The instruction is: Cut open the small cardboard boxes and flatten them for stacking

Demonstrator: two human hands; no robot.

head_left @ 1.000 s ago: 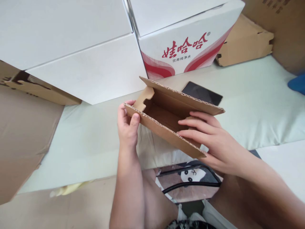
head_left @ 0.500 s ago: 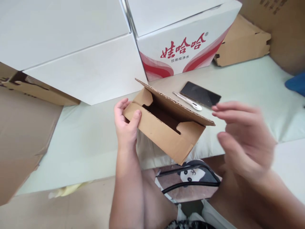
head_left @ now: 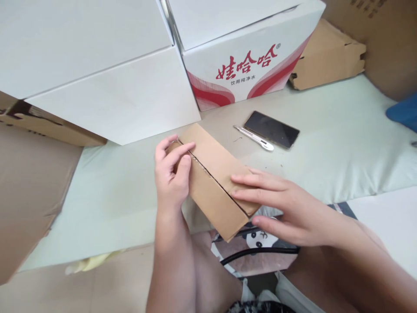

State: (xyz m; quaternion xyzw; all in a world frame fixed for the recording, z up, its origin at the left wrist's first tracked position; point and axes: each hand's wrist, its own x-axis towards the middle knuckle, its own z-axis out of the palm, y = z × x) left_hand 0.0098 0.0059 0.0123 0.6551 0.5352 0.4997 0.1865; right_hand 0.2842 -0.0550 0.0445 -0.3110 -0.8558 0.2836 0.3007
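Note:
A small brown cardboard box [head_left: 216, 174] is held tilted above the front edge of the pale green cover. Its lid lies folded over the top, with a narrow dark gap along the front edge. My left hand [head_left: 172, 171] grips the box's left end, thumb on the front wall and a finger across the lid. On the lid's right end rest the outstretched fingers of my right hand [head_left: 283, 204], its thumb apart near the lower corner. Beyond the box lie a white utility knife [head_left: 256, 138] and a black phone [head_left: 272, 129].
Large white cartons [head_left: 114, 95] and a red-and-white printed carton [head_left: 247, 74] stand at the back. Brown cardboard [head_left: 35, 187] is at the left, with another brown box [head_left: 332, 56] at the back right. A blue object [head_left: 404, 114] sits at the right edge.
The box lid has swung down from raised to folded over the opening. My right hand has moved left from the air onto the lid, and a left finger now lies across it.

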